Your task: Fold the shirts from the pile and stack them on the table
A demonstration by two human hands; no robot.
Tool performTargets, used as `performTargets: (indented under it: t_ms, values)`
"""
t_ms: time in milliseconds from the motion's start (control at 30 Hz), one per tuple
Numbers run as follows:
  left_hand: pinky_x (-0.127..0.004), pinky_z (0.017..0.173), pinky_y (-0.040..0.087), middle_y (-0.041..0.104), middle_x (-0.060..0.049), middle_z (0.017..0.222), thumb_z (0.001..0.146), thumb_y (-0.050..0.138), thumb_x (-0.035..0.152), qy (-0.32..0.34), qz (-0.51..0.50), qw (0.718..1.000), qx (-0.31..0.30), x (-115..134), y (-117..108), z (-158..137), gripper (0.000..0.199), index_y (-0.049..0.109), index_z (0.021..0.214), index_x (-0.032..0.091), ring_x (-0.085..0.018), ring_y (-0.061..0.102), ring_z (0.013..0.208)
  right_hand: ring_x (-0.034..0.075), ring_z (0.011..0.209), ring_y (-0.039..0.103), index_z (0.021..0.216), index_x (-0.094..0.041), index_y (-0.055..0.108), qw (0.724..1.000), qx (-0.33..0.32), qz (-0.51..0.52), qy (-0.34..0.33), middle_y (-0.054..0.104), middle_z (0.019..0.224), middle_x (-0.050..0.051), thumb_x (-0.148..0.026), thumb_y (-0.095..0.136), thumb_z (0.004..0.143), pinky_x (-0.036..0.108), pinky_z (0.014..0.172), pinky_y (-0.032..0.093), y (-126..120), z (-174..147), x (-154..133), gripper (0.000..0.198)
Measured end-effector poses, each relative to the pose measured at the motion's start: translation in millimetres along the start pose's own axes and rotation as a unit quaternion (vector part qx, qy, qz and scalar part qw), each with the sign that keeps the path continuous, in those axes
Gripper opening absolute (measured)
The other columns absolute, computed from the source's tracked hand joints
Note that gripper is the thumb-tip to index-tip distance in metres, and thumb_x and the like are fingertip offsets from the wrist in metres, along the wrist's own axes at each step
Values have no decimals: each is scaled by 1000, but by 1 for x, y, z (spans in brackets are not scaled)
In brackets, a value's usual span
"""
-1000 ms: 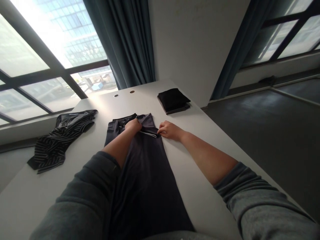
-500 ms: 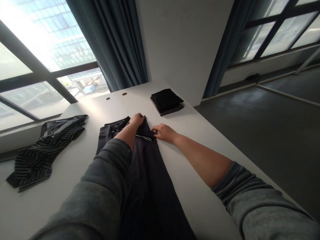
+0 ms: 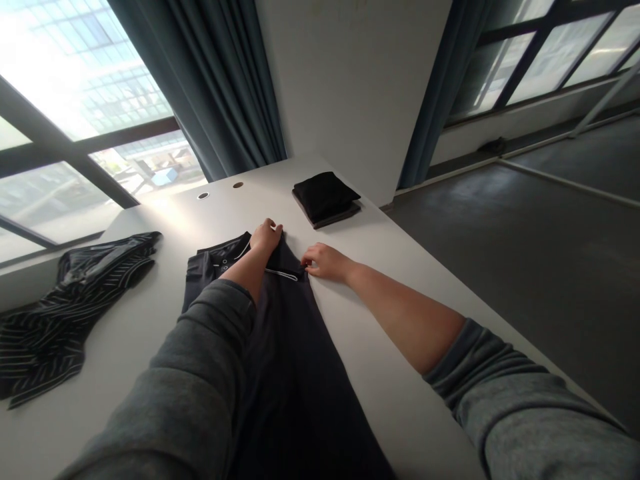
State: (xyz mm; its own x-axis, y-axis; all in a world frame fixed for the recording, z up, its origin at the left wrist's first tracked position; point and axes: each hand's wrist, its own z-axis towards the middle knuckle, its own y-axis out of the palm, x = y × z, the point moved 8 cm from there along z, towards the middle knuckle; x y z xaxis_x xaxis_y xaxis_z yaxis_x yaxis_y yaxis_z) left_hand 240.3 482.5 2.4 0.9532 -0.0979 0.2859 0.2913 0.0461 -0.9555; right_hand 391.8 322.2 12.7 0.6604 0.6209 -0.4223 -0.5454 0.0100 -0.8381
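Dark trousers [image 3: 300, 360] lie lengthwise on the white table, the waistband at the far end. Metal eyelets and a white cord show near the waist. My left hand [image 3: 266, 237] reaches across the waist, its fingers closed on the far right corner of the waistband. At the right edge, just below the waistband, my right hand [image 3: 327, 262] pinches the fabric between bent fingers. My left forearm and sleeve cover part of the waist and left leg. The trousers' lower end runs out of view at the bottom.
A folded stack of dark cloth [image 3: 326, 198] sits toward the table's far right edge. On the left lies a crumpled black-and-white striped garment [image 3: 65, 317]. Two cable holes [image 3: 238, 185] pierce the white tabletop [image 3: 400, 360]. Window and blue curtain [image 3: 210, 80] stand behind.
The view has shifted slightly, so table and garments appear a little further left. Both hands keep their places on the trousers; the left fingers have moved slightly at the corner.
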Motion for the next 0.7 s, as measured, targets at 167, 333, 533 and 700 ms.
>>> performTargets:
  t_ms: [167, 333, 533, 700]
  values:
    - [-38, 97, 52, 76, -11, 122, 95, 63, 46, 13, 40, 998, -45, 7, 2, 15, 28, 73, 111, 25, -29, 68, 114, 22, 92, 67, 101, -16, 77, 1000, 20, -15, 18, 77, 96, 7, -14, 76, 85, 33, 93, 45, 2, 1, 2, 16]
    - [-39, 99, 52, 75, -13, 123, 97, 57, 35, 46, 52, 997, -46, 12, 3, 25, 30, 74, 119, 23, -30, 68, 114, 20, 89, 67, 97, -17, 78, 999, 10, 10, 34, 78, 91, 4, -9, 73, 84, 30, 89, 46, 4, 1, 5, 16]
    - [-25, 109, 46, 74, -1, 128, 92, 54, 18, 159, 54, 980, -110, 18, 7, 32, 40, 77, 123, 30, -19, 65, 117, 18, 85, 67, 98, -17, 78, 998, 21, 33, 43, 77, 88, 3, -9, 72, 81, 27, 84, 47, 0, 0, 6, 20]
    - [-22, 109, 43, 70, 0, 132, 89, 54, 12, 245, 100, 956, -124, 18, 7, 33, 48, 77, 125, 34, -18, 63, 119, 18, 85, 68, 96, -17, 78, 999, 14, 40, 4, 77, 89, 3, -5, 71, 80, 28, 88, 47, -1, -1, 1, 22]
